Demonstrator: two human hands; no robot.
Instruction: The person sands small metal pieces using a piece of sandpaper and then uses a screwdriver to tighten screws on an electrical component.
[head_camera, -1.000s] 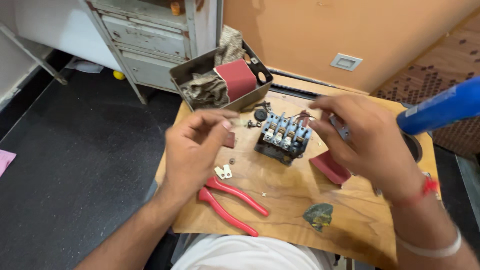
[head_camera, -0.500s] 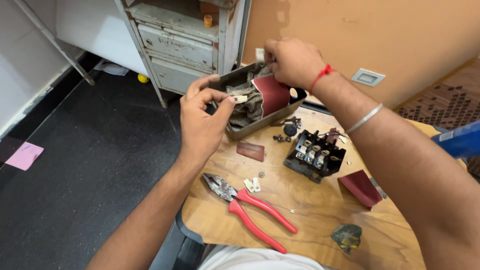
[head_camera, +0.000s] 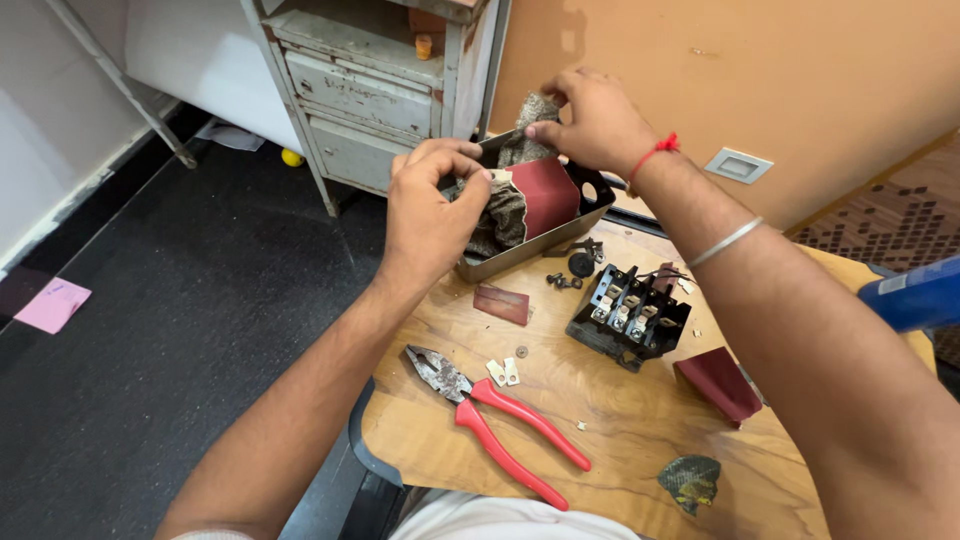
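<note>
Metal tray (head_camera: 560, 238) long axis slanting up-right, left hand (head_camera: 428, 215) pinching rag (head_camera: 505, 215), right hand (head_camera: 595, 120) pinching cloth (head_camera: 530, 120)

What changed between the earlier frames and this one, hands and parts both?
Both hands left the black contactor block and went up to the metal tray at the table's far edge. The left hand now pinches a small pale piece over the tray; the right hand grips the grey cloth at its back. The red-handled pliers, block and dark red pieces lie on the wooden table as before.
</note>
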